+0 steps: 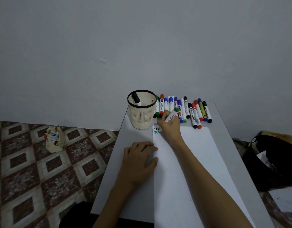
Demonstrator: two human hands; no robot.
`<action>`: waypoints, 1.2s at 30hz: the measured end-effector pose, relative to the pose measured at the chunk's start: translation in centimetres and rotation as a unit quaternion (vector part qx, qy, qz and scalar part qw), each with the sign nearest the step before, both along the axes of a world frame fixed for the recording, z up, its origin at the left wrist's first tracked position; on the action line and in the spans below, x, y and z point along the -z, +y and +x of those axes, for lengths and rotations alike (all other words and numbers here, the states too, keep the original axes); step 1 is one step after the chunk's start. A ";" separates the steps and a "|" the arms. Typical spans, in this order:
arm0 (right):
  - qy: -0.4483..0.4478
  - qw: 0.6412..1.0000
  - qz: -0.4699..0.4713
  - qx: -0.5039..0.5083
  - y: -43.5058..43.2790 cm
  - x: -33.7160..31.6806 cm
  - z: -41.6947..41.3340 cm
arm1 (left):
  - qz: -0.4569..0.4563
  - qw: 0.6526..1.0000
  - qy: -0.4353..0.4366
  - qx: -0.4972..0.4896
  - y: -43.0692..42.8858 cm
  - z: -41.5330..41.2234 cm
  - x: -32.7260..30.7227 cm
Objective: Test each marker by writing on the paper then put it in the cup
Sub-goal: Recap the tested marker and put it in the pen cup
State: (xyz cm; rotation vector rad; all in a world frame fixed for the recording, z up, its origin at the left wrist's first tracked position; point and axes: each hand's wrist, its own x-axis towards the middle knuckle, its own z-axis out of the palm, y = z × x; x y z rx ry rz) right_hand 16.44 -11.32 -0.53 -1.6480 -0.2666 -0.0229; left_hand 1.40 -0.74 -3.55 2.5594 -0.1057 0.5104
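My right hand (170, 127) grips a green-ended whiteboard marker (171, 115), its tip down on the top left corner of the white paper (191, 162). Black and green writing (156, 130) shows there, partly hidden by the hand. My left hand (139, 159) lies flat on the paper's left edge, fingers spread. A cream mesh cup (142, 111) with a black rim stands just left of the writing and holds one black-capped marker (136, 98). A row of several markers (186, 109) in red, blue, green and black lies behind the paper.
The small grey table (123, 186) stands against a pale wall. On the patterned floor to the left sits a cream box of markers (54, 139). A black bag (273, 162) and a loose sheet (285, 200) lie on the floor to the right.
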 end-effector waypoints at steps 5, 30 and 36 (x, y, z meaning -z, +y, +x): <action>0.000 1.000 -0.007 -0.011 -0.1 0.0 0.1 | 0.004 1.000 -0.001 -0.003 0.1 0.2 0.1; 0.066 0.987 0.143 0.035 -0.8 -0.4 0.2 | -0.029 0.999 -0.016 -0.013 -0.1 0.0 -0.3; 0.143 0.958 0.249 0.000 -1.7 -2.1 -0.2 | -0.031 0.995 -0.026 -0.096 0.0 -0.5 -0.4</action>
